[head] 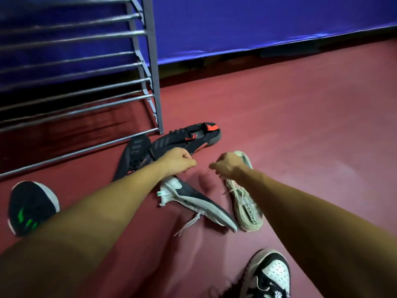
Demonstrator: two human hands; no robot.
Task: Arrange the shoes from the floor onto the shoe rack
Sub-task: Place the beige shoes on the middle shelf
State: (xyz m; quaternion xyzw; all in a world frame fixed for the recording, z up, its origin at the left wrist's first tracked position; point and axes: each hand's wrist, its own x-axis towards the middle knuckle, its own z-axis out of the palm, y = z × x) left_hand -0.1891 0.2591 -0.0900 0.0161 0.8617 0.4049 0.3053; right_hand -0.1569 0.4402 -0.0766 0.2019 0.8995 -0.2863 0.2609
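Several shoes lie on the red floor in front of the metal shoe rack (71, 59) at upper left. Two black shoes with red accents (189, 136) (134, 155) lie by the rack's leg. A grey and white shoe (193, 197) and a cream shoe (247, 208) lie nearer me. My left hand (178, 160) hovers with curled fingers over the toe of a black shoe and holds nothing that I can see. My right hand (227, 165), fingers curled, covers the cream shoe's far end; whether it grips the shoe is hidden.
A black shoe with green marks (30, 208) sits at the far left by the rack's lowest bar. A black and white sneaker (268, 276) is at the bottom right. A blue padded wall (257, 24) runs along the back. Bare floor stretches to the right.
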